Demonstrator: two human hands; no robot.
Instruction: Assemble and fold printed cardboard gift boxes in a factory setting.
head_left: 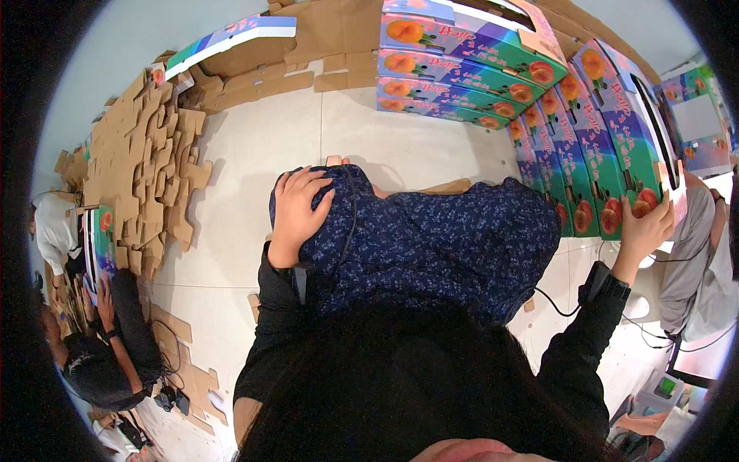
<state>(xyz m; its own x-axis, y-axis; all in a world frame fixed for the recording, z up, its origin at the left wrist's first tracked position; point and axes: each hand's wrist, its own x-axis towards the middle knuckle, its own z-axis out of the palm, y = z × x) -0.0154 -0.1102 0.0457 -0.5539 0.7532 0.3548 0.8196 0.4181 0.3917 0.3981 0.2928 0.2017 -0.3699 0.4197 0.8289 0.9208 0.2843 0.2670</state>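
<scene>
My left hand (300, 206) lies on my knee, on the dark blue floral cloth (431, 231) over my lap. Its fingers are stretched out and it holds nothing. Out to the right, my right hand (647, 227) grips the near end of a fruit carton (616, 115), thumb and fingers around its corner. That carton is the outermost in a row of cartons (566, 146) printed with peaches, in blue, purple and green. A dark handle slot (654, 115) shows on its side. Part of the grip on the far face is hidden.
Another stack of the same cartons (454, 65) stands ahead. Flat cut cardboard (142, 162) is heaped at the left, below a loose printed sheet (231, 40). A co-worker (104, 346) sits at lower left by a carton; a grey-sleeved person (689, 246) is at right. Cables (566, 312) cross the tiled floor.
</scene>
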